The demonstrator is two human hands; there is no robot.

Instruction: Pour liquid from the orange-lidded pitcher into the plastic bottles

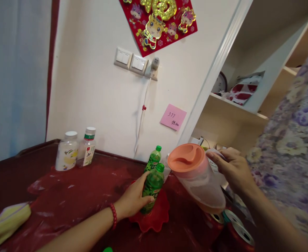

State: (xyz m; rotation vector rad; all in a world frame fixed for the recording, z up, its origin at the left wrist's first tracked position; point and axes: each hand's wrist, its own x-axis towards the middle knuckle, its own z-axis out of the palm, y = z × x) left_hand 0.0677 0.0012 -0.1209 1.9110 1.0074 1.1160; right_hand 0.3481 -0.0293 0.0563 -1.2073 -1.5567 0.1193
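My left hand (135,197), with a red bead bracelet at the wrist, is wrapped round a green plastic bottle (154,183) with a green cap. That bottle stands over a red scalloped dish (156,220); whether it touches the dish I cannot tell. Just behind it is a second green bottle (153,157). On the right, my right hand (228,166) grips the handle of a translucent pitcher (203,189) with an orange lid. The pitcher is tilted, lid toward the left, with some brownish liquid low inside.
Open drink cans (240,234) stand below the pitcher. Two white-capped bottles, one a wide white jar (67,152), are at the back left. A yellow cloth (8,224) lies at the left edge. A white cord (142,122) hangs from the wall socket behind the table.
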